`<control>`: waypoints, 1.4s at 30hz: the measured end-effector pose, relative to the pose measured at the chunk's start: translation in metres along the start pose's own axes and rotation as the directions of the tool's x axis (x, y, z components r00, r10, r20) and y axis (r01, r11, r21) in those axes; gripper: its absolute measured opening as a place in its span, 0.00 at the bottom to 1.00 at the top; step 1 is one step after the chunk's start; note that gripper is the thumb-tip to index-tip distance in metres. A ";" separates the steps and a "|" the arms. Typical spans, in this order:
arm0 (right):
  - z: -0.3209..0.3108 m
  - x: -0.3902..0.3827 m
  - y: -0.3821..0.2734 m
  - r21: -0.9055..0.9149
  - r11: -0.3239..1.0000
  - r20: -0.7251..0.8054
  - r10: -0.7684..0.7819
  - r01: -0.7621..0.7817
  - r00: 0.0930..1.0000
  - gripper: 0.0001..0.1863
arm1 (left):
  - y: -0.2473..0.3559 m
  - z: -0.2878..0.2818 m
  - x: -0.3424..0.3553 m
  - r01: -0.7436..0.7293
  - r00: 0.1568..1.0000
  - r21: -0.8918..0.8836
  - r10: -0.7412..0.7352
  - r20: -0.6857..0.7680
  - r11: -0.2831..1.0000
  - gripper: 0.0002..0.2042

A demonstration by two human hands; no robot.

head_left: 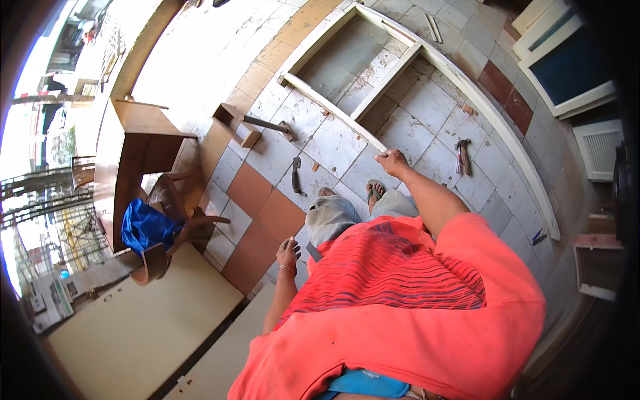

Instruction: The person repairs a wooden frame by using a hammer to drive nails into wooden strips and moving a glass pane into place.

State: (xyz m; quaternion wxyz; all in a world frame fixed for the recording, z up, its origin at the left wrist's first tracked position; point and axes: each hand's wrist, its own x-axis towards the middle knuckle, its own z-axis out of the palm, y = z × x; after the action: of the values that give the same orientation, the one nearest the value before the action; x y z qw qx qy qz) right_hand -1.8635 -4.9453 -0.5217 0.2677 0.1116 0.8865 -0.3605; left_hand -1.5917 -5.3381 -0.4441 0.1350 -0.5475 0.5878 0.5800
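My right hand is closed around the near end of a rail on a white wooden frame. The frame has a crossbar and a long side strip that reaches far to the right; it looks partly raised off the tiled floor. A greyish panel shows in its far left section. My left hand hangs beside my hip, fingers loosely bent and apart, with nothing seen in it. On the floor ahead of my feet lies a dark short-handled tool, its kind unclear. Two hammers lie to the right, below the frame.
A long-handled hammer rests across a small wooden box. Left of me stand brown wooden furniture and a chair with a blue cloth. A large cream panel is behind it. White-framed panels lean at right; wood scraps dot the tiles.
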 end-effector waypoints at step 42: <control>0.335 0.392 0.229 0.164 -0.599 0.328 0.782 0.783 0.530 0.43 | 0.050 0.618 0.490 -0.703 0.206 -0.189 -0.451 0.868 -0.686 0.32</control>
State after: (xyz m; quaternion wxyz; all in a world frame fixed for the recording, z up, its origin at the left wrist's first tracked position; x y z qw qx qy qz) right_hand -1.9676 -5.0138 -1.0719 0.4275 -0.5606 0.2176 0.6749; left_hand -2.1043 -5.0779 -0.9857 0.3648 0.5506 0.7436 -0.1043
